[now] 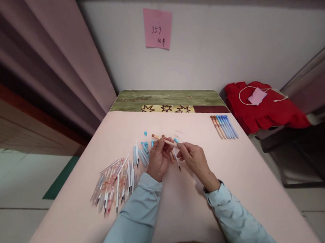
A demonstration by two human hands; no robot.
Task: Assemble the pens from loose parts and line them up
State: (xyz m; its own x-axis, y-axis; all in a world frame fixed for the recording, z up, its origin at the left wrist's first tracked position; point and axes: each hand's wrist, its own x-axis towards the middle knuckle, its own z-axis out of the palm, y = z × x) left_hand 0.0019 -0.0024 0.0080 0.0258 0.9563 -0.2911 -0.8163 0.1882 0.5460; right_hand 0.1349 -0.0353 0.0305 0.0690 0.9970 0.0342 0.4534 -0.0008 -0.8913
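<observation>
Tan pen (163,139): held above the surface, tilted, its brown cap end pointing away to the left. The left hand (158,159) is closed about its middle with fingertips and thumb; the right hand (193,158) pinches its near end, fingers curled.

Thin refill (177,162): lying on the surface (184,208) between the two hands, dark tip toward the person.

Small blue parts (145,146): several, scattered just beyond and left of the left hand; one tiny blue cap (145,133) farther off.

Loose white refills (129,173): a spread immediately left of the left hand.

Clear pen barrels (108,187): a fanned heap farther left, beyond the refills, with orange markings; exact count cannot be told.

Finished pens (223,127): a neat row well beyond the right hand, two tan, the rest blue, lying side by side.

Containers: everything lies directly on the pink surface.

Pale blue sleeves (140,211) cover both forearms.

Red cloth (263,108): to the far right of the right hand, off the surface, carrying a white cord and a pink slip.

Pink note (158,28): on the wall ahead.
</observation>
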